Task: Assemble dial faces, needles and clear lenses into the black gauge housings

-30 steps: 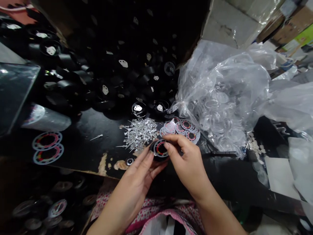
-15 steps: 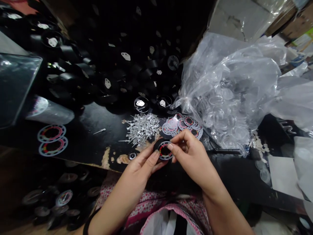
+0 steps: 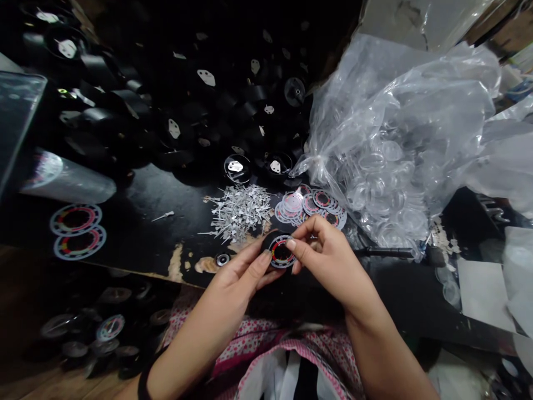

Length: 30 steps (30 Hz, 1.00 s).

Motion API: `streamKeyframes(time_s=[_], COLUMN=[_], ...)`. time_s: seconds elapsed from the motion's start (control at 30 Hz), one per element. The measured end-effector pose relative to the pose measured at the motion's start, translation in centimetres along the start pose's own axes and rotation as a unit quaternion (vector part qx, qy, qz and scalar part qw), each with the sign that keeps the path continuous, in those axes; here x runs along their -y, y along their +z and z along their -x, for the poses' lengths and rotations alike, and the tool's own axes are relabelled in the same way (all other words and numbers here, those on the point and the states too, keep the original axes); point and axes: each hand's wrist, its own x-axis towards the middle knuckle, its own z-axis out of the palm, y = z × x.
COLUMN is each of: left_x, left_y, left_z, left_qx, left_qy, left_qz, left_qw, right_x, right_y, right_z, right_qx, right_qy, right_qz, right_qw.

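Note:
My left hand (image 3: 241, 273) is closed round a black gauge housing (image 3: 267, 239), held just above the table's front part. A printed dial disc (image 3: 281, 253), black with red and yellow bands and a pale scale ring, lies over the housing's face. My right hand (image 3: 327, 255) pinches the disc's right edge between thumb and fingers, and my left thumb rests on its lower left. Beyond the hands are a heap of grey-white pointers (image 3: 241, 211) and a scattered pile of dial discs (image 3: 310, 205). My fingers hide the housing's underside.
Many black housings (image 3: 172, 129) with white plates fill the back. A plastic bag of clear round covers (image 3: 387, 183) stands at right, beside a black pen-like tool (image 3: 385, 252). Two dial discs (image 3: 79, 241) and a wrapped roll (image 3: 70, 180) lie left. Assembled gauges (image 3: 110, 328) sit below the table edge.
The view has shifted slightly, so the table things appear a little higher. Both hands keep their hold on the housing and disc, with only slight finger movement.

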Motion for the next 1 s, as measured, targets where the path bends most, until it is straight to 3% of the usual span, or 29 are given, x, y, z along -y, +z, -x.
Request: streamKeyframes(time_s=[0.27, 0.43, 0.6, 0.73, 1.0], left_x=[0.0, 0.1, -0.2, -0.1, 0.0], left_y=[0.3, -0.1, 0.0, -0.1, -1.4], left_z=[-0.1, -0.1, 0.0, 0.1, 0.3], left_qx=[-0.018, 0.006, -0.009, -0.016, -0.018], left_qy=[-0.023, 0.016, 0.046, 0.060, 0.002], left_qz=[0.026, -0.069, -0.116, -0.142, -0.073], left_qw=[0.999, 0.997, 0.992, 0.988, 0.997], right_x=[-0.4, -0.8, -1.4, -1.8, -1.4], right_y=[-0.2, -0.3, -0.2, 0.4, 1.6], right_z=[-0.2, -0.3, -0.1, 0.3, 0.5], right_qx=[0.016, 0.012, -0.014, -0.010, 0.030], right_qy=[0.014, 0.010, -0.028, -0.016, -0.037], right_qz=[-0.020, 0.027, 0.089, 0.085, 0.027], right_qw=[1.000, 1.000, 0.996, 0.996, 0.998])
